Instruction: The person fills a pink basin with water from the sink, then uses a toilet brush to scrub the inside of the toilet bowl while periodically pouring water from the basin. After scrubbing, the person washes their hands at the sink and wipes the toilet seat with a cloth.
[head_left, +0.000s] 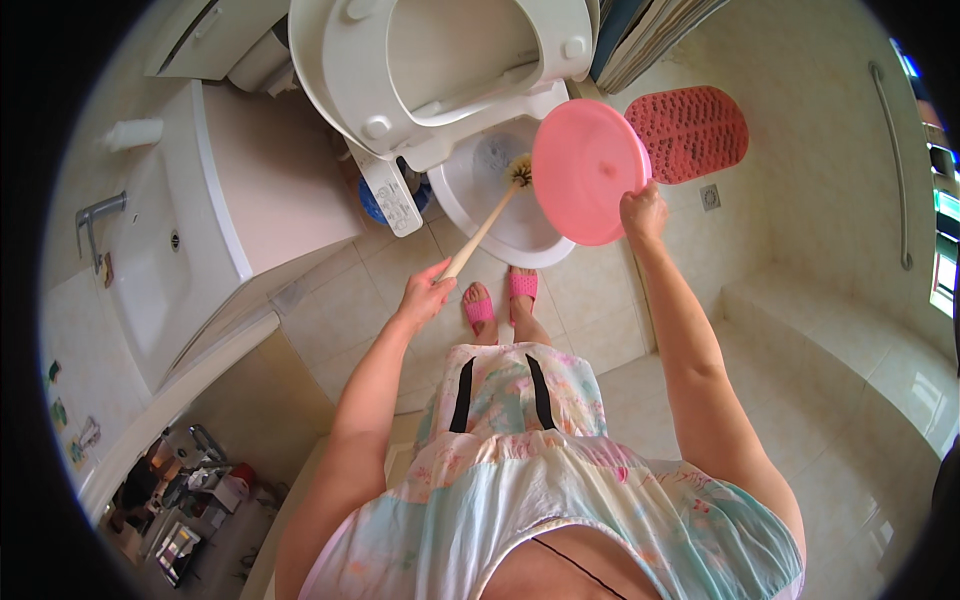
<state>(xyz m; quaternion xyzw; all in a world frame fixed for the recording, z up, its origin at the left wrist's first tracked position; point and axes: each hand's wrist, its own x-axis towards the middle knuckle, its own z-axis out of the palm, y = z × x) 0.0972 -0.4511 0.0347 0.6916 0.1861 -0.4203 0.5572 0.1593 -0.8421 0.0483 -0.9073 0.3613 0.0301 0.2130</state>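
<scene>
My left hand (426, 294) is closed around the light handle of a toilet brush (480, 238). The brush's bristle head is inside the white toilet bowl (466, 201), near its right side. With my right hand (643, 214) I grip the lower right rim of a pink plastic basin (581, 176), which is tilted over the right part of the bowl. Its inside faces me and shows a small darker patch at the bottom. The toilet seat (356, 71) and lid stand raised behind the bowl. Water shows in the bowl beside the brush head.
A bidet control panel (386, 193) juts out left of the bowl, above a blue container (373, 202). Farther left is a washbasin (161, 300) with a grey faucet (97, 214). On the right are a red textured mat (690, 135), a floor drain (710, 196), a grab bar (892, 165) and a tiled ledge (817, 322).
</scene>
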